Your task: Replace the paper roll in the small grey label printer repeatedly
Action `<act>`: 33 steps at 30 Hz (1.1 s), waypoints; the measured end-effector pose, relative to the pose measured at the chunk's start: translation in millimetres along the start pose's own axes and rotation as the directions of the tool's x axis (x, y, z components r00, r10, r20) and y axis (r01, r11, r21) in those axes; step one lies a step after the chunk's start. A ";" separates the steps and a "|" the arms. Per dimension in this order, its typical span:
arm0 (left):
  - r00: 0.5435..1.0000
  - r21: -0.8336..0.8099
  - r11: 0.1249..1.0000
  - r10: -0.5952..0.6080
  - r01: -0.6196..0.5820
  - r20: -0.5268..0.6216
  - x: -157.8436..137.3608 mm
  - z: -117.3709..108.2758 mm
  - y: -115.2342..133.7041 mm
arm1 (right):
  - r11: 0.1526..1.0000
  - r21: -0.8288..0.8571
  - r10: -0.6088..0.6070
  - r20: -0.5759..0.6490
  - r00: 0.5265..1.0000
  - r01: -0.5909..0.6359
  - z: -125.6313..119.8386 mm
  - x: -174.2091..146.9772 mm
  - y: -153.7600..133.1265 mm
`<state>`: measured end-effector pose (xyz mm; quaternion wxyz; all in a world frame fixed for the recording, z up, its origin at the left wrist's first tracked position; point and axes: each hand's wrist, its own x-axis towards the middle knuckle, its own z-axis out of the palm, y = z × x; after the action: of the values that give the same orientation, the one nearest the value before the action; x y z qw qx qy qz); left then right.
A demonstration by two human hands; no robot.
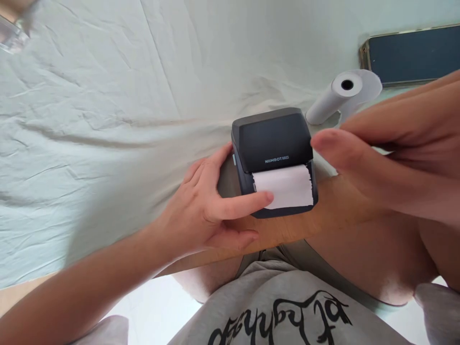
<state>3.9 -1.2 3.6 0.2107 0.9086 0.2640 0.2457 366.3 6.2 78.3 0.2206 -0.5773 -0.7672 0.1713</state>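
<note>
Black boxy printer [275, 136] at worktop's [338, 201] near edge, white paper strip [289, 184] out its front. Printer likely light, stiff, slightly slippery plastic; take by both side walls. Strip thin, ragged-sided, probably tears easily. Left grip [201, 201] spread open on printer's left side, one fingertip on strip. Right grip [402, 175] raised near right side; can't tell if closed. Wrinkled cloth [108, 86] beyond.

shirt [266, 282]: grey, black script lettering [280, 318] | sleeves [108, 331]: grey | shorts [304, 258]: olive-grey | hands [201, 206]: bare
</note>
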 end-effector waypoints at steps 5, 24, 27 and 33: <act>1.000 0.081 0.997 -0.017 0.015 0.023 -1.3 -5.6 -3.2 | 0.983 0.182 -0.046 0.371 0.928 -0.024 17.7 21.4 4.6; 0.996 0.176 0.981 -0.088 0.085 0.010 1.6 -0.9 1.5 | 0.904 0.094 0.306 0.539 0.785 -0.417 24.4 28.7 -13.5; 0.992 0.227 0.968 -0.120 0.109 0.036 0.7 -1.1 3.8 | 0.917 0.081 0.298 0.516 0.803 -0.392 22.3 22.8 -9.7; 0.995 0.332 0.941 -0.091 0.070 0.049 -1.4 2.6 10.5 | 0.949 -0.026 0.291 0.460 0.839 -0.315 18.5 25.4 -20.0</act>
<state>8.3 -10.8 6.4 0.0741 0.9268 0.3314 0.1601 334.2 25.0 76.7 0.0181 -0.6286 -0.6918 0.3549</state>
